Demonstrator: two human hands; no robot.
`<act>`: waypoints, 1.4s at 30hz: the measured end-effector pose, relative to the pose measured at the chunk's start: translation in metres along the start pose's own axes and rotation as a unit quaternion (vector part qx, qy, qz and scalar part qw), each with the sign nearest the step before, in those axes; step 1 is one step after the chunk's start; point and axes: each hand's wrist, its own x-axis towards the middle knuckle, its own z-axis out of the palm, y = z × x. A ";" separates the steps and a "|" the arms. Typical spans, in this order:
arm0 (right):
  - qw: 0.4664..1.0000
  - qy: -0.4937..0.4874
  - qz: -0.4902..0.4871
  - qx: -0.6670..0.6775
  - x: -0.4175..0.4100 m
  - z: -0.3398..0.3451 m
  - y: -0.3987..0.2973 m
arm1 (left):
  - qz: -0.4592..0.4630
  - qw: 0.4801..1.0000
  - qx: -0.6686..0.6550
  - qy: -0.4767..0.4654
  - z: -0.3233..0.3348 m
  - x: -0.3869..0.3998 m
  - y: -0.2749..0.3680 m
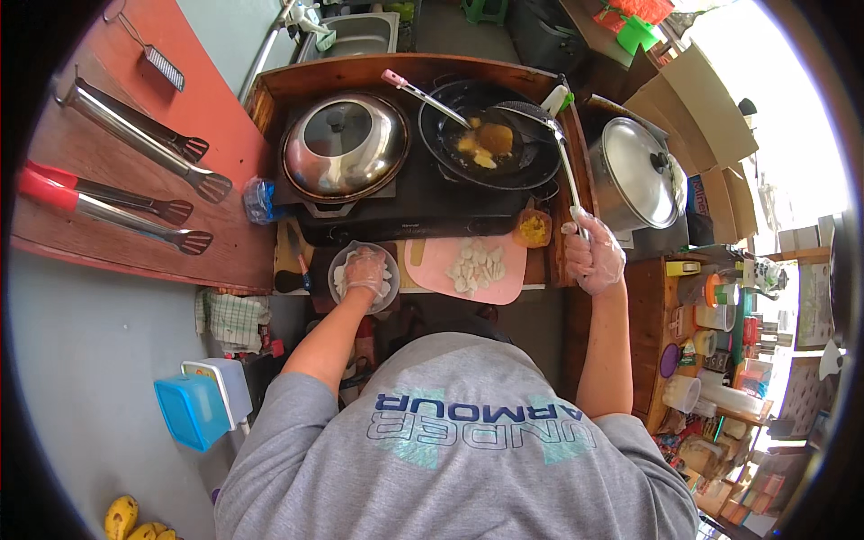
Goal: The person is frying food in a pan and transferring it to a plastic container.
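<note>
My right hand (595,255), in a clear plastic glove, grips the long metal handle of a mesh skimmer (570,169). The skimmer's dark head rests at the right side of a black wok (439,152). Brown and yellow pieces (493,140) sit in dark liquid, probably oil, inside the wok. A pink-handled metal utensil (425,94) leans over its left rim. My left hand (364,271), also gloved, reaches into a translucent bowl (335,287) of white pieces; its fingertips are hidden. Right of the bowl, a pink cutting board (425,273) carries several white pieces (474,266).
A lidded pan (351,162) stands on the stove's (405,226) left burner. A knife (300,258) lies left of the bowl. An orange tub (533,229) with yellow contents sits behind the board. A lidded pot (638,175) is at right; tongs (145,142) hang at left.
</note>
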 end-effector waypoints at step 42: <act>0.993 -0.113 0.036 -0.007 0.006 -0.047 -0.064 | 0.104 0.895 -0.423 0.094 -0.227 0.122 0.137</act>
